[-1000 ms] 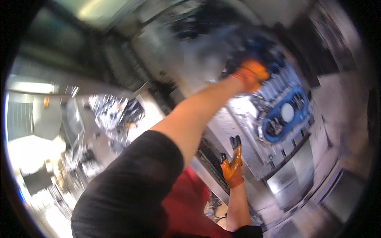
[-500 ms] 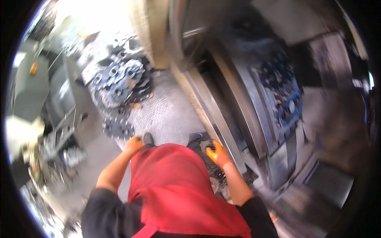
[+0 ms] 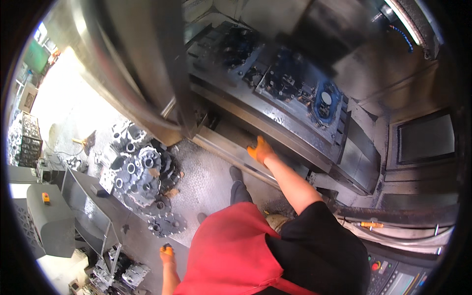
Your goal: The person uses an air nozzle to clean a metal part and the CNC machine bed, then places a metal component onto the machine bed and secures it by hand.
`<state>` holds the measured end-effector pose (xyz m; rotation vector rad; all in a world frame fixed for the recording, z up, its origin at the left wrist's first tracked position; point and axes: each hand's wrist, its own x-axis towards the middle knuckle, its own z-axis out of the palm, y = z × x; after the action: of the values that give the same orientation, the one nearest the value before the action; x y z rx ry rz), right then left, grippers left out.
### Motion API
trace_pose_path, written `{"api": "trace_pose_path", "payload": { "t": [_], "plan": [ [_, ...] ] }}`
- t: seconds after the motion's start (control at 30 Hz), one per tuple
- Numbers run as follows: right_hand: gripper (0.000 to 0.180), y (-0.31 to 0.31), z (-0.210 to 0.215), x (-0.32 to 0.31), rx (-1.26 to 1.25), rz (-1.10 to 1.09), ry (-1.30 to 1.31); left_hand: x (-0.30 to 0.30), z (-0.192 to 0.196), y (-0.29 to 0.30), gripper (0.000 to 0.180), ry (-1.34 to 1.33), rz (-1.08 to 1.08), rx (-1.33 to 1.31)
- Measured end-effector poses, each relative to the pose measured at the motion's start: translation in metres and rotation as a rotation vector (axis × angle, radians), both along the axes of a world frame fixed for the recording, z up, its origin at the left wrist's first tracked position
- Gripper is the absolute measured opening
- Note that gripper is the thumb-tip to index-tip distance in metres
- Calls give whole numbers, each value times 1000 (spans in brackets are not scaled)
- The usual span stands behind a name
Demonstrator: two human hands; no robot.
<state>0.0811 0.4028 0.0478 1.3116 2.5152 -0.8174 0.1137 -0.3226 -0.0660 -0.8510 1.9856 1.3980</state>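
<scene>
In the head view the person leans over, a red apron and black sleeve filling the near middle of the picture. The right hand [image 3: 259, 150], in an orange glove, reaches forward with the arm stretched nearly straight from the shoulder, and lies palm down on the metal ledge [image 3: 231, 147] along the near edge of the machine bed; the fingers lie flat and together on the ledge, closed around nothing. Beyond that ledge, farther and to the right, sits the dark fixture plate [image 3: 300, 93] inside the machine, with a blue-rimmed casting [image 3: 325, 102] clamped on it, well apart from the hand. The left hand [image 3: 167, 253], also gloved in orange, hangs low at the near left with the forearm bent down beside the apron; its fingers look curled, but whether they hold anything I cannot tell. To the left of it, on the floor, lies a pile of grey metal castings [image 3: 142, 172] with round bores, and a grey bench [image 3: 93, 206] runs beside them.
</scene>
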Motion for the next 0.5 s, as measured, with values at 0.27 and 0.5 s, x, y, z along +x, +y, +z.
{"api": "trace_pose_path", "payload": {
  "t": [0.27,0.5],
  "plan": [
    [80,215,1,-231,246,-159,107,-8,100,181,19,157,-432,-137],
    [51,321,-23,-274,317,195,-331,-27,149,271,23,-1,-255,-180]
  ]
}}
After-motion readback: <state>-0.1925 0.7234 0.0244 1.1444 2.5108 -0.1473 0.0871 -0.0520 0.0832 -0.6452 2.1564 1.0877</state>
